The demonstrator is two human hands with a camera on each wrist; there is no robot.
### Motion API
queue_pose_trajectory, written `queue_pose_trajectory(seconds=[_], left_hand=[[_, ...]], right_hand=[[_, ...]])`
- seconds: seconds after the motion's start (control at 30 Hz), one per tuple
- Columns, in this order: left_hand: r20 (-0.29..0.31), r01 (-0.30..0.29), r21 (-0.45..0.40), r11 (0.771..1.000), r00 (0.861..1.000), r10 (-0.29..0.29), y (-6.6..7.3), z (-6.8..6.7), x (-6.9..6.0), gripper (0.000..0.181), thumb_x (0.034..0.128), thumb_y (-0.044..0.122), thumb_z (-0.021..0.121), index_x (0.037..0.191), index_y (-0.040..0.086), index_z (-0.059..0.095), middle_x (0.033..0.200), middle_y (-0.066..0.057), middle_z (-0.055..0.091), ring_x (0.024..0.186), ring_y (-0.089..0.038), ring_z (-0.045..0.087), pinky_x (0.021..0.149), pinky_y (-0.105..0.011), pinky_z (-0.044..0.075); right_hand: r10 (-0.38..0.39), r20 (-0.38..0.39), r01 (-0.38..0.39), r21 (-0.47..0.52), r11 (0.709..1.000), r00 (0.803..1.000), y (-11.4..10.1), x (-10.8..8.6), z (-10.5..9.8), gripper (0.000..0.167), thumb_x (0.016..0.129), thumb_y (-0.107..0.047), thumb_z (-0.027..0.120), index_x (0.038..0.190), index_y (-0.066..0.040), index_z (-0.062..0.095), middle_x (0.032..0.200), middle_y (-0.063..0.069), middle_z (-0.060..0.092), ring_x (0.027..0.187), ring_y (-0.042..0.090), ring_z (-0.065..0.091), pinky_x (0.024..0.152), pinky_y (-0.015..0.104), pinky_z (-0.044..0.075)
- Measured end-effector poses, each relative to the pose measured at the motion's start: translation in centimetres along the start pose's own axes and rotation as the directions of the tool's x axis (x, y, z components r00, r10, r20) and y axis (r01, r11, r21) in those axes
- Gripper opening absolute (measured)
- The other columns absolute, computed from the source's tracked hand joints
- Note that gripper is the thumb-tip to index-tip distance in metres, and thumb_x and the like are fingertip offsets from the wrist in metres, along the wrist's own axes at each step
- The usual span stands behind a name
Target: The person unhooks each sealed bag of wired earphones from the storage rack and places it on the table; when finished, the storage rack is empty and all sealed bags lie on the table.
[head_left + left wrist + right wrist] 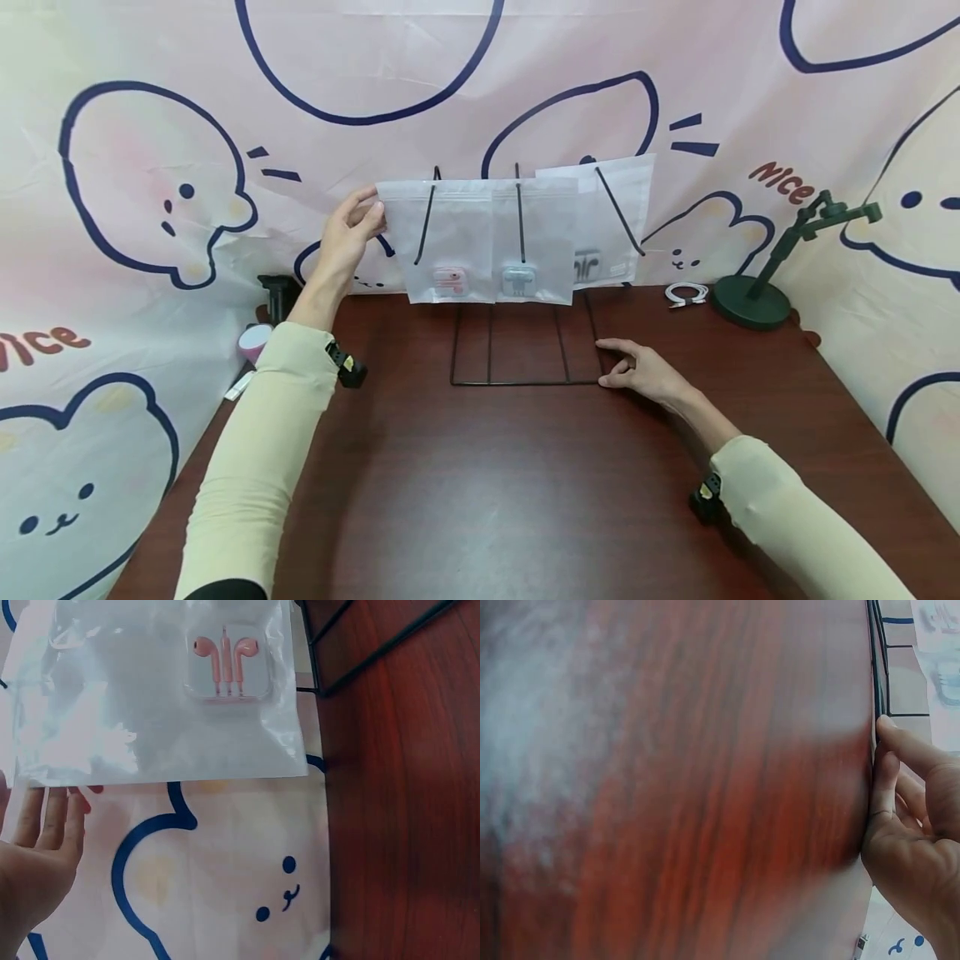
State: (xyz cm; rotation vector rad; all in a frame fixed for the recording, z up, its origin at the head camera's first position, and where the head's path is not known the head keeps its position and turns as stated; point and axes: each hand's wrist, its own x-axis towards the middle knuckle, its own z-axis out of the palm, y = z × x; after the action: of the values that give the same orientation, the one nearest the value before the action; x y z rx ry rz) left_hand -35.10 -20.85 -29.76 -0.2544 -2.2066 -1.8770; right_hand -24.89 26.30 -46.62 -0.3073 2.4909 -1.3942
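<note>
Three clear zip bags hang from the hooks of a black wire rack [525, 383]. The left bag [453, 225], [150, 735] holds pink earphones [450, 282], [227, 664]; the middle bag [551, 225] holds a pale blue set, and the right bag [633, 192] hangs tilted, its item partly hidden. At the left bag's upper left corner, my left hand [347, 237], [45, 847] pinches the edge, some fingers behind the plastic. My right hand [645, 372], [922, 817] holds the rack's base at its front right corner between thumb and fingers.
A green stand [752, 302] and a coiled white cable [686, 293] are at the table's back right. At the back left stand a black object [280, 296] and a pink-and-white container [255, 340]. A printed cloth hangs behind the brown table [480, 500].
</note>
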Motion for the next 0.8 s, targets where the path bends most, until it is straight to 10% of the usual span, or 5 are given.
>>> queue_pose_trajectory(seconds=[0.4,0.8], left_hand=[[-0.057,-0.022,-0.155,0.988,0.998,0.013,1.5,0.7,-0.5,0.022,0.0994,0.014,0.071,0.121,0.012,0.073,0.106,-0.004,0.073,0.088,-0.016,0.069,0.075,-0.024,0.061],[-0.027,-0.037,-0.180,0.983,0.999,0.033,1.8,-0.3,-3.8,0.019,0.0974,0.014,0.074,0.116,0.011,0.074,0.105,-0.002,0.074,0.085,-0.014,0.071,0.072,-0.023,0.061]], right_hand=[[-0.001,-0.009,0.001,-0.021,1.000,1.000,0.0,0.0,0.2,0.072,0.093,-0.014,0.079,0.156,-0.006,0.044,0.090,0.012,0.071,0.086,0.022,0.066,0.078,0.025,0.049],[0.015,-0.025,-0.016,-0.041,0.999,1.000,-0.3,0.0,0.4,0.073,0.094,-0.013,0.078,0.157,-0.004,0.042,0.086,0.011,0.065,0.084,0.025,0.062,0.074,0.028,0.046]])
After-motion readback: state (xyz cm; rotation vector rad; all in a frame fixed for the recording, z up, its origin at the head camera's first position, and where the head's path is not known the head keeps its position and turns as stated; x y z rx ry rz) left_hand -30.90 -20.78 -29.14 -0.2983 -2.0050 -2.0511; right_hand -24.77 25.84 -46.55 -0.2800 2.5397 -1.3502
